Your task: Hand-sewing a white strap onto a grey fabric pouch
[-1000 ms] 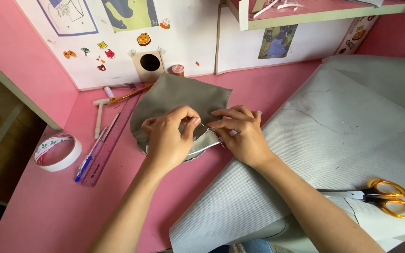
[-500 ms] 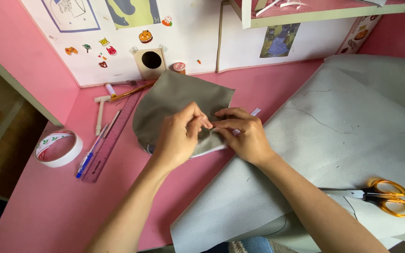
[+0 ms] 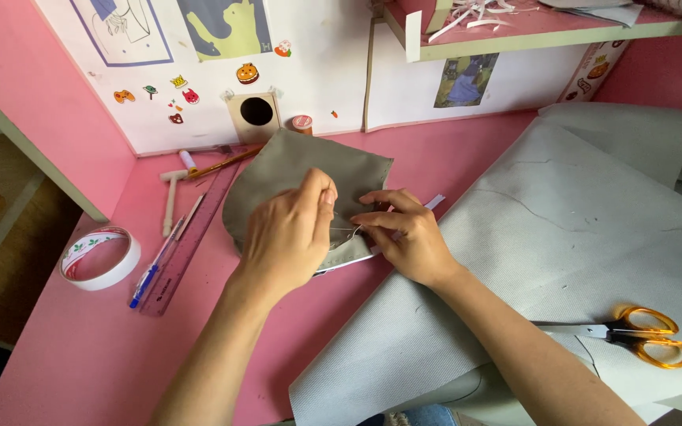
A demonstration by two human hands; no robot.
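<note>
**Hand Sewing at Pink Desk: Condition as Observed**

Pink desk [image 3: 104, 355] set against a white back wall bearing stickers and pictures. Largest item: a pale grey fabric sheet [image 3: 578, 237] covering the desk's right half, its near edge hanging over the front. Orange-handled scissors [image 3: 633, 335] lie on it, near the right edge. A smaller olive-grey fabric piece [image 3: 294, 177] rests centre-rear, partly on a white strip. Both hands work at its near edge. Left hand [image 3: 290, 237] has thumb and forefinger pinched closed, apparently on a needle too small to confirm; a fine thread [image 3: 346, 229] runs from it toward the right hand [image 3: 404, 241], whose fingers press and pinch the fabric edge. Left of the fabric: a translucent ruler [image 3: 191, 237], a blue pen [image 3: 155, 264] just beside it, and a roll of tape [image 3: 100, 258] near the desk's left edge.
</note>
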